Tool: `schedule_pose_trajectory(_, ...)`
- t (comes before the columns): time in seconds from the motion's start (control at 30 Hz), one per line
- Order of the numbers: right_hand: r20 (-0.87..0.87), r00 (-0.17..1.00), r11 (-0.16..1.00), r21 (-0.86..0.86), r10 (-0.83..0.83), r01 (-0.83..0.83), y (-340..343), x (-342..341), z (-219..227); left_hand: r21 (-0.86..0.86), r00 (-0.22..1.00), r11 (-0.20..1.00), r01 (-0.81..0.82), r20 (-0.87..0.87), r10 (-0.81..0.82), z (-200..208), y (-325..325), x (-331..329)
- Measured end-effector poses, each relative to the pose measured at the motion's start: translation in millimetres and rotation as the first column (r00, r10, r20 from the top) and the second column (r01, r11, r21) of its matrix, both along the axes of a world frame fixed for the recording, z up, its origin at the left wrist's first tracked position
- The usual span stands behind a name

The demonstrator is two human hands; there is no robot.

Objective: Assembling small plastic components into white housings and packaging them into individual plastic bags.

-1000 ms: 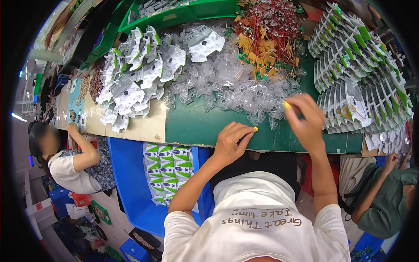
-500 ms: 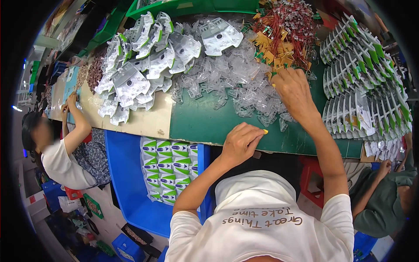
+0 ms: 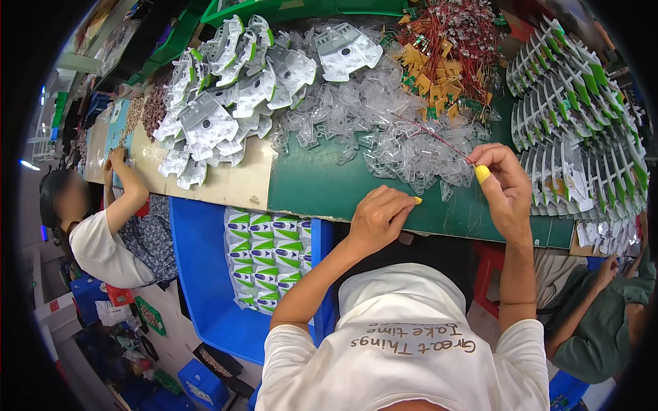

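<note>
My right hand (image 3: 505, 192) is closed in a pinch on a thin red wire (image 3: 442, 139), which stretches up and left over the heap of clear plastic parts (image 3: 384, 130). A yellow cover sits on the tip of its thumb. Near the table's front edge, my left hand (image 3: 379, 218) has its fingers pressed together, with a small yellow tip showing. Whatever it may hold is hidden. Beyond the hands lies a tangle of red-wired pieces (image 3: 449, 34) with orange-yellow and green boards (image 3: 432, 85).
White-and-green plastic housings (image 3: 209, 127) are piled at left; more stand stacked in rows (image 3: 569, 103) at right. Below the table edge, a blue bin (image 3: 195, 274) holds packed white-and-green items (image 3: 267, 257). A person (image 3: 113, 233) works at far left, another (image 3: 596, 322) at right.
My right hand has come back from the orange-yellow boards toward the table's front edge, drawing a red wire out. My left hand has stayed almost in place.
</note>
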State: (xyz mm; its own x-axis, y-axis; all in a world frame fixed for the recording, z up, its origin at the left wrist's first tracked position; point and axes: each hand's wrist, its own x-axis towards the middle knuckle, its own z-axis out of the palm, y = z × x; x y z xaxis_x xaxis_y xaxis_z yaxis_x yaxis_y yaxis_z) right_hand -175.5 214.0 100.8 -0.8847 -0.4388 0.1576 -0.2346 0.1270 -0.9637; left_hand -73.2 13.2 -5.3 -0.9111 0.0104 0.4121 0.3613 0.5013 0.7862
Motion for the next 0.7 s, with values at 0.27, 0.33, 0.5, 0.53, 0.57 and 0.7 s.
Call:
schedule_pose_trajectory(0.27,0.04,0.999,0.999,0.037,0.004,-0.005,20.5,19.8,-20.6,0.522,0.929,0.834,-0.178,0.368,-0.032,6.0,-7.4,-2.1)
schedule_pose_trajectory(0.33,0.055,0.998,0.998,0.055,0.023,-0.026,24.8,25.9,-22.2,0.765,0.888,0.609,-0.206,0.408,-0.211,21.7,-14.0,-5.7)
schedule_pose_trajectory(0.5,0.039,0.998,0.995,0.092,0.04,-0.044,30.0,36.4,-22.2,0.872,0.879,0.426,-0.241,0.383,-0.286,38.5,-16.3,-11.2)
schedule_pose_trajectory(0.53,0.042,0.998,0.995,0.091,0.045,-0.049,30.9,38.0,-21.6,0.867,0.882,0.436,-0.24,0.382,-0.275,37.8,-15.9,-11.6)
schedule_pose_trajectory(0.57,0.045,0.998,0.994,0.096,0.043,-0.047,31.8,39.4,-20.7,0.863,0.885,0.446,-0.238,0.382,-0.266,37.3,-15.7,-11.7)
schedule_pose_trajectory(0.7,0.016,0.998,0.992,0.105,0.063,-0.065,33.4,39.5,-23.3,0.847,0.888,0.47,-0.25,0.394,-0.237,37.1,-16.2,-8.8)
